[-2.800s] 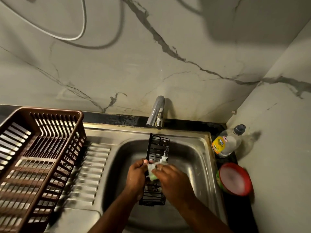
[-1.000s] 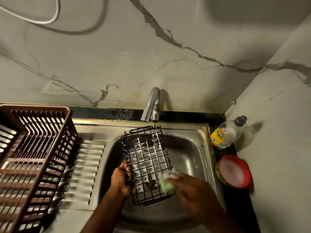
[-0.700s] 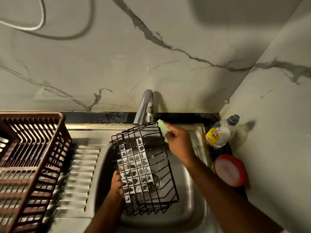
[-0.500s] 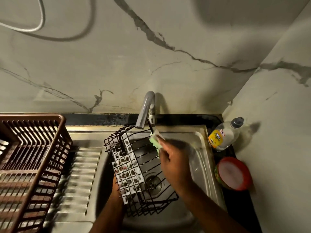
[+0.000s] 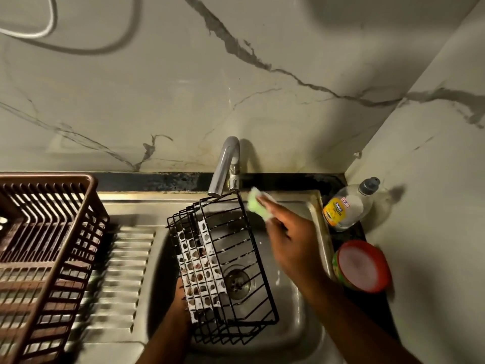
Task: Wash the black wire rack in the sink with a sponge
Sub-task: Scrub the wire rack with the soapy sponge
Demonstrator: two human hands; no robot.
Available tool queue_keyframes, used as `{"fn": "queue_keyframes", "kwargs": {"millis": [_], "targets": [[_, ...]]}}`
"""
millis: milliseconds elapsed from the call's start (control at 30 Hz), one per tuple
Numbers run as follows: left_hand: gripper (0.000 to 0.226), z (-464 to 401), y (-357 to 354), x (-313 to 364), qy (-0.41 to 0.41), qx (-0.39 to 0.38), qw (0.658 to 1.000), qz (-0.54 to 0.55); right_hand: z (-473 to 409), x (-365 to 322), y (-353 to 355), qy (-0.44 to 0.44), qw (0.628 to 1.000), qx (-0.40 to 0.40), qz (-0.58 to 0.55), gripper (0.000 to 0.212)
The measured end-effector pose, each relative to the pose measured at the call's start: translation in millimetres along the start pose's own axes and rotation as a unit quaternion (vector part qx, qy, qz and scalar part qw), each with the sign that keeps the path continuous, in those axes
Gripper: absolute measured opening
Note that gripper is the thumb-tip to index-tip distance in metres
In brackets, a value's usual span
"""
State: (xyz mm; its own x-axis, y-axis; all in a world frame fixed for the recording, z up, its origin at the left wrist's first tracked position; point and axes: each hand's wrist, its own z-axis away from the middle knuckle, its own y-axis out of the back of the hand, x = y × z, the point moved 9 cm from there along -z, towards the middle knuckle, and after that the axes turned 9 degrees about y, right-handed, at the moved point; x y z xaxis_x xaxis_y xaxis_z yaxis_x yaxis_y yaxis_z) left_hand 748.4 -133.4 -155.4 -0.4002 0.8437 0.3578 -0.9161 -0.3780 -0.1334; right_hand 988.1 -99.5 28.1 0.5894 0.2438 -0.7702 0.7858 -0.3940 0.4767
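Observation:
The black wire rack stands tilted on edge inside the steel sink, its foam-covered grid side facing left. My left hand holds the rack at its lower left side, mostly hidden behind the wires. My right hand pinches a green sponge at the rack's upper right corner, just right of the tap. The sponge is soapy and touches or nearly touches the top wire.
A chrome tap rises behind the sink. A brown plastic dish basket sits on the ribbed drainboard at left. A dish-soap bottle and a red-lidded tub stand at right by the marble wall.
The rack has turned more upright on its edge. My right hand has moved the sponge up and right, from the inside wires to the rack's top right corner.

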Motion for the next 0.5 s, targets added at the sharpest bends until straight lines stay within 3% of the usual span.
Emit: {"fn": "queue_keyframes", "kwargs": {"millis": [167, 267, 367, 433, 500], "targets": [[0.073, -20.6, -12.9, 1.8, 0.012, -0.049, 0.999, 0.019, -8.2, -33.4, -56.1, 0.02, 0.995, -0.081, -0.053, 0.04], [0.057, -26.7, -9.8, 2.9, 0.001, -0.045, 0.998, 0.044, 26.3, -46.3, -54.8, 0.082, 0.983, -0.145, -0.073, 0.036], [0.059, -38.6, -10.8, -4.8, 0.006, -0.068, 0.996, 0.056, 67.1, -45.7, -48.9, 0.143, 0.964, -0.221, -0.049, 0.032], [0.048, -38.7, -10.1, -13.8, 0.026, -0.07, 0.997, 0.023, 88.9, -41.3, -35.4, 0.146, 0.955, -0.249, -0.065, 0.029], [0.042, -36.0, -10.6, -7.9, -0.021, -0.063, 0.997, -0.041, 101.8, -32.8, -18.3, 0.108, 0.952, -0.27, -0.091, 0.035]]}}
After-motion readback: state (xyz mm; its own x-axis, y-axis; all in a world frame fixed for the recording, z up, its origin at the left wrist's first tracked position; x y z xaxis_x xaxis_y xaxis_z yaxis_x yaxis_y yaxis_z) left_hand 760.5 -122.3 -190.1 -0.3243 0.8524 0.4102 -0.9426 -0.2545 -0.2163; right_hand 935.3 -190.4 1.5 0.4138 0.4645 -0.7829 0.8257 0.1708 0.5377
